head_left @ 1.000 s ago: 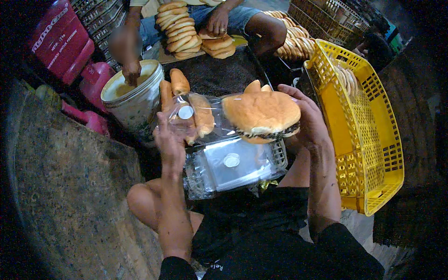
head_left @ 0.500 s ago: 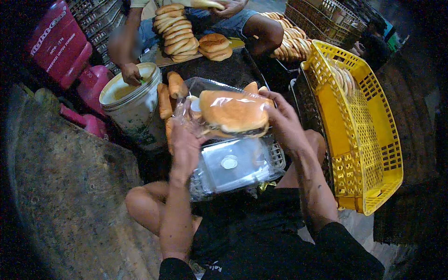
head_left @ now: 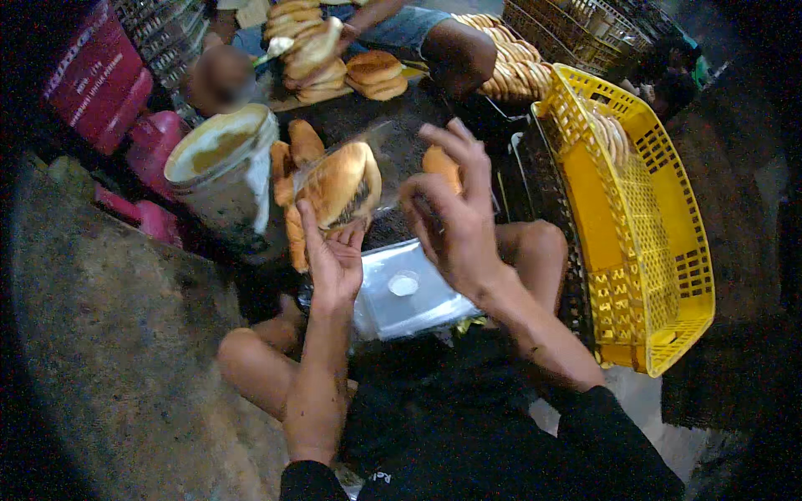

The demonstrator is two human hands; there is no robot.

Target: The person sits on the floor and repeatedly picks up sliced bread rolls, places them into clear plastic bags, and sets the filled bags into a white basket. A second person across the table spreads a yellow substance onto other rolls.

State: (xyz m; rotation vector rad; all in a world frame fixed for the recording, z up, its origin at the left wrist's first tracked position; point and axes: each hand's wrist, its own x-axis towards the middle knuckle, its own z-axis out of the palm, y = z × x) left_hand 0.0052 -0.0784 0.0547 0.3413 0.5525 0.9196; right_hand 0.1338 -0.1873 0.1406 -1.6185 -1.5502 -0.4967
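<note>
A split bun with a dark filling (head_left: 341, 185), partly inside a clear plastic bag, rests in my left hand (head_left: 336, 259). The fingers of that hand are closed around its lower end, and the bun leans with its cut side facing right. My right hand (head_left: 451, 204) is raised to the right of it, apart from the bun. Its fingers are spread, somewhat blurred, and nothing shows in them. Below both hands a stack of clear plastic bags (head_left: 388, 313) lies in front of my lap, with a small whitish round thing (head_left: 403, 284) on top.
Long buns (head_left: 294, 230) lie left of my left hand, beside a bucket (head_left: 225, 179) of yellowish spread. A yellow crate (head_left: 643, 250) stands at right with bagged buns inside. Opposite, a co-worker's hand (head_left: 363, 18) holds bread near stacked buns (head_left: 376, 75).
The bagged bun has moved left and tilted up, now in my left hand alone. My right hand has let go and opened. The co-worker has brought bread over the stack.
</note>
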